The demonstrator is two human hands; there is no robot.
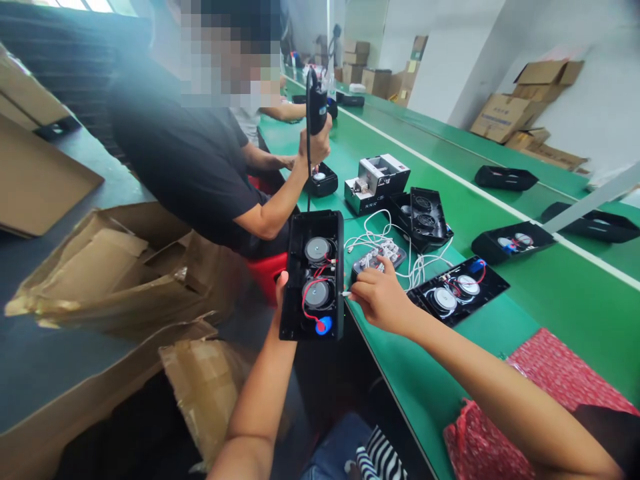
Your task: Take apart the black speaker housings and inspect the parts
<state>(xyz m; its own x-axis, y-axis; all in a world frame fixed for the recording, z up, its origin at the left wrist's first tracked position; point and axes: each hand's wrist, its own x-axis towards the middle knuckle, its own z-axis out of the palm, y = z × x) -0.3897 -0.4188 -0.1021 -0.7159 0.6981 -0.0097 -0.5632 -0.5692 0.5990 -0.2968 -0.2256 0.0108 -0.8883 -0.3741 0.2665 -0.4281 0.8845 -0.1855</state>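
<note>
A black speaker housing with two round drivers, red wires and a blue-and-red part is held upright in my left hand, whose fingers are mostly hidden behind it. My right hand pinches a small white plug against the housing's right side. Just beyond that hand, a grey power strip full of white plugs lies among tangled white cables. Another open housing with two drivers rests on the green table, right of my right hand.
A person in black at the left holds a power screwdriver over another housing. More housings, a black-and-white fixture and red wrap are on the table. Cardboard boxes stand at the left.
</note>
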